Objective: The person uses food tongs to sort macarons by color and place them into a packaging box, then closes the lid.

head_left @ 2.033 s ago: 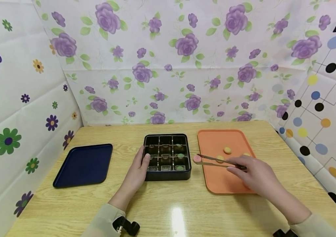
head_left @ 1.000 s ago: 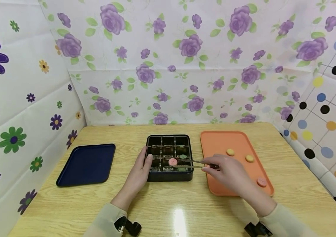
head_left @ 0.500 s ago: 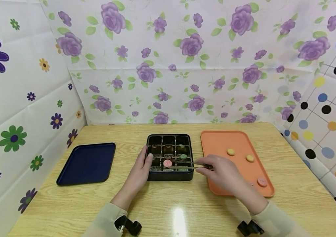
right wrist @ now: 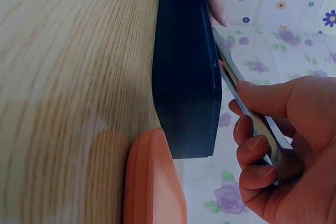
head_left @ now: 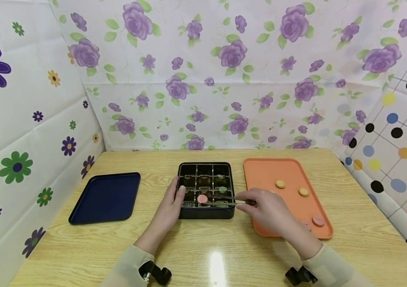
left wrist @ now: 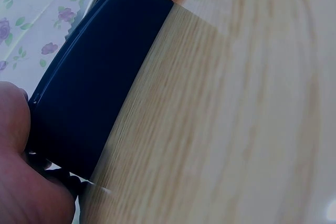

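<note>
My left hand [head_left: 167, 204] grips the left side of a black nine-compartment box [head_left: 206, 214], thumb over the rim. My right hand [head_left: 269, 208] holds metal tongs [right wrist: 287, 167], which reach over the box's right wall. At their tips a pink round cookie-like piece [head_left: 202, 199] is at the front middle compartment. Green pieces [head_left: 222, 189] lie in the right column, the front one partly hidden by the tongs. In the right wrist view my thumb and fingers squeeze the tongs; the box wall hides the tips.
An orange tray [head_left: 266, 169] right of the box bears yellow pieces [head_left: 303, 192] and pink pieces [head_left: 318, 221], partly covered by my right forearm. A dark blue tray [head_left: 104, 199] lies at the left. Patterned cloth walls [head_left: 146, 135] stand behind and beside the wooden table [head_left: 185, 247].
My right hand has moved left from the orange tray, carrying the pink piece in the tongs over the box and down at the front middle compartment. The left hand keeps its grip on the box.
</note>
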`<state>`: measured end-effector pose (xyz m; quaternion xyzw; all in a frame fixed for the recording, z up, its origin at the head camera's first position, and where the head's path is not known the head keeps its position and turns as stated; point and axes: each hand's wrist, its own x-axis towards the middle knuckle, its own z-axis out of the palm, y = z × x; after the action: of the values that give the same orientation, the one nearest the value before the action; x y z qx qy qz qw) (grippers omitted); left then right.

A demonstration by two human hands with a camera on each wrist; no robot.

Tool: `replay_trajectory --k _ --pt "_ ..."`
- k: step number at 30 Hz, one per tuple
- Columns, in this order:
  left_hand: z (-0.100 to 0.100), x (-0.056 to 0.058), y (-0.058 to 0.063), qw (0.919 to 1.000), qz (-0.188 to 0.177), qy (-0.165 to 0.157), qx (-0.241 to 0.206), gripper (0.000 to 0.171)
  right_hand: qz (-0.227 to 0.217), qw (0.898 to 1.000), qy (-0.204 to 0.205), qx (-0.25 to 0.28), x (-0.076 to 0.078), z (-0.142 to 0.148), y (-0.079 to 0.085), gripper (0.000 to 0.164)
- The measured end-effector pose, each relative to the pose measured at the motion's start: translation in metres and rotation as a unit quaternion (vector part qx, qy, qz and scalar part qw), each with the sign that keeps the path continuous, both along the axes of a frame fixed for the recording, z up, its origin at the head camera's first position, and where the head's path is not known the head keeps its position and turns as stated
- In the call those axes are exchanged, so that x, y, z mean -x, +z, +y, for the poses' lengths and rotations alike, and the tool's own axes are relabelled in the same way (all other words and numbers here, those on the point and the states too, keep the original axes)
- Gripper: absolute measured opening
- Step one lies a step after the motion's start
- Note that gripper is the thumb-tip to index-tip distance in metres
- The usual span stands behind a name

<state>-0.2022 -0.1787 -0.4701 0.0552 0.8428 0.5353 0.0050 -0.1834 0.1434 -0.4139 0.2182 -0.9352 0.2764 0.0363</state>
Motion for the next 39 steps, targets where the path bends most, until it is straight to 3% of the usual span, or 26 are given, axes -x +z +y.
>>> replay_trajectory --k 7,26,39 --pt "-0.0004 -0.0003 0.0004 1.0000 -0.002 -0.002 0.002 0.086 -0.012 1.000 -0.005 -0.002 0.0003 -0.0005 0.0004 0.027" --pt "-0.0008 0.0004 -0.0013 1.0000 -0.001 0.002 -0.002 0.073 -0.013 1.000 -0.016 -0.005 0.0018 -0.0008 0.0002 0.028" --pt "-0.0002 -0.0007 -0.0019 0.9999 0.017 -0.001 -0.003 0.078 -0.016 1.000 -0.012 -0.003 0.0017 -0.0010 0.0021 0.029"
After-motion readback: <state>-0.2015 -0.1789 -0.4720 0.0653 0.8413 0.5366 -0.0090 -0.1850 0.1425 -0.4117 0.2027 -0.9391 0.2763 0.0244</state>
